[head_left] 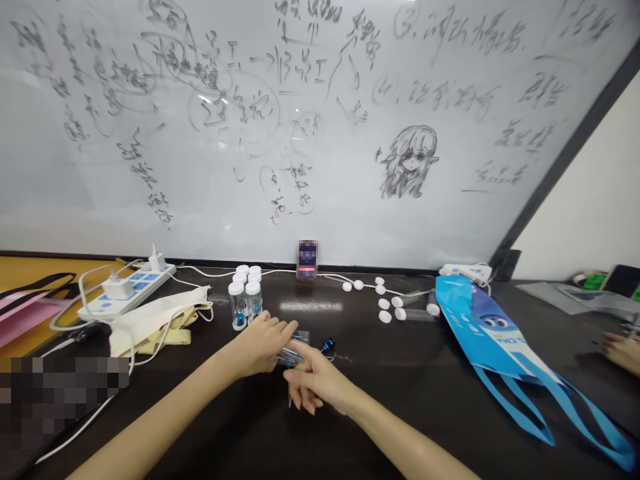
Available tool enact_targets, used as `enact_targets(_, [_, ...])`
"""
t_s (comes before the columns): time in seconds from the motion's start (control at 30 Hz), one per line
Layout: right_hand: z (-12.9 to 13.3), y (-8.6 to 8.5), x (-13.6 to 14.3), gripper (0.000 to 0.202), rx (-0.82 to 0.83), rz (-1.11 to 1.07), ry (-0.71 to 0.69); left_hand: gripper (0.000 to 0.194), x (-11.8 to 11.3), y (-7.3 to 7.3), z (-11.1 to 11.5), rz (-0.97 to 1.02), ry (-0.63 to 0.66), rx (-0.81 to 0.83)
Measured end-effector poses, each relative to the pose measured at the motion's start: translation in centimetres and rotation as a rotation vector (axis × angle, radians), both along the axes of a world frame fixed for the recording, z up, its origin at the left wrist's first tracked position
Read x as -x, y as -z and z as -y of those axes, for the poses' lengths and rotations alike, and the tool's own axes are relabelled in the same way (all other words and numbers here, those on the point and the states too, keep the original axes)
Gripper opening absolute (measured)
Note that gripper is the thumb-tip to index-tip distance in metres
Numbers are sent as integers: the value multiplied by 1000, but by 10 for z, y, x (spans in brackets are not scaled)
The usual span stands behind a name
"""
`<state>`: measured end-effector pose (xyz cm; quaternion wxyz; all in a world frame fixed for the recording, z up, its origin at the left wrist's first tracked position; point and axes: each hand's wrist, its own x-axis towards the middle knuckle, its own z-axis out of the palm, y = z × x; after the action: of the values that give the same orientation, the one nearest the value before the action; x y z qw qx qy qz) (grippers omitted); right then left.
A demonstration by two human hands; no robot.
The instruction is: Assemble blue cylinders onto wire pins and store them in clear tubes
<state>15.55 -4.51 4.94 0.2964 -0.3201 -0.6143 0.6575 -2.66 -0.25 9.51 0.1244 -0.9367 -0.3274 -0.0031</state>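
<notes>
My left hand point(263, 345) and my right hand point(316, 381) meet at the middle of the dark table point(410, 393), both gripping a small clear vial point(294, 353) held on its side between them. A thin metal tool pokes down under my right hand. Just right of the vial lies a small blue-and-black piece point(327, 345). Behind my left hand stand several capped vials point(246, 297), some with blue contents. Several loose white caps point(387, 303) and an empty clear tube point(417, 307) lie further right.
A white power strip point(125, 290) with cables and a cream cloth bag point(155, 320) sit at the left. A blue bag point(493, 333) with long straps lies at the right. Another person's hand point(623, 348) rests at the far right edge. A whiteboard stands behind the table.
</notes>
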Motion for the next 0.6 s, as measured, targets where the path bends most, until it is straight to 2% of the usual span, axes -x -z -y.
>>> enact_targets(0.13, [3, 12, -6, 47, -195, 31, 284, 59, 12, 0, -7, -20, -16, -53])
enact_targets(0.23, [0, 20, -19, 44, -310, 89, 433, 57, 19, 1, -11, -49, -43, -108])
enact_targets(0.33, [-2, 26, -31, 41, -434, 220, 491, 43, 20, 4, -15, -77, -51, -155])
enact_targets(0.43, [0, 27, -35, 30, -586, 369, 511, 30, 15, 8, -18, -86, -61, -195])
enact_targets(0.53, [8, 22, -32, 13, -711, 482, 537, 30, 13, 6, -19, -88, -62, -212])
enact_targets(0.6, [13, 16, -28, 14, -761, 526, 543, 31, 14, 1, -18, -85, -60, -205])
